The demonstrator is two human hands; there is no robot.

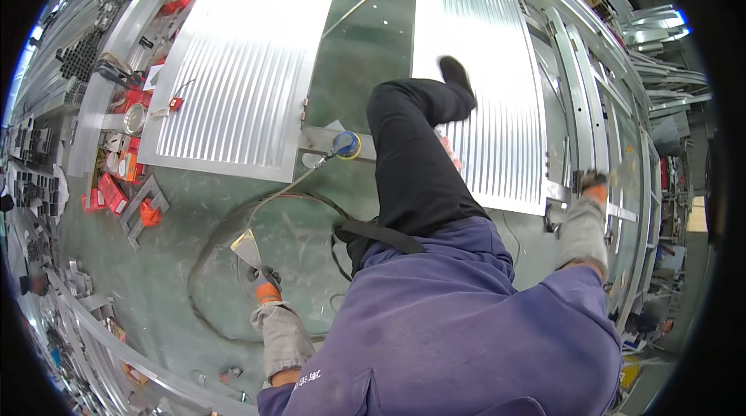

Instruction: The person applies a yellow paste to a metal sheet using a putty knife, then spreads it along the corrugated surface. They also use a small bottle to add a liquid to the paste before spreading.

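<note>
My left hand (266,282), in a dark glove with an orange cuff, is closed on a flat, wedge-shaped scraper (246,247). Its wide pale end points away from me, over the green floor. Out to the right, my right hand (594,185) wears a similar glove and is beside a long metal frame; its fingers are too small and blurred to read. A round blue air tool (346,145) with a yellow rim sits between two ribbed metal panels, the left panel (233,82) and the right panel (489,51). One of my legs is lifted over the right panel.
An air hose (194,284) loops across the floor near my left hand. Red boxes (113,192), a metal square (145,210) and an orange bag (150,213) lie left of the panels. Metal frames (583,97) stand along the right, and stacked profiles (78,62) line the left.
</note>
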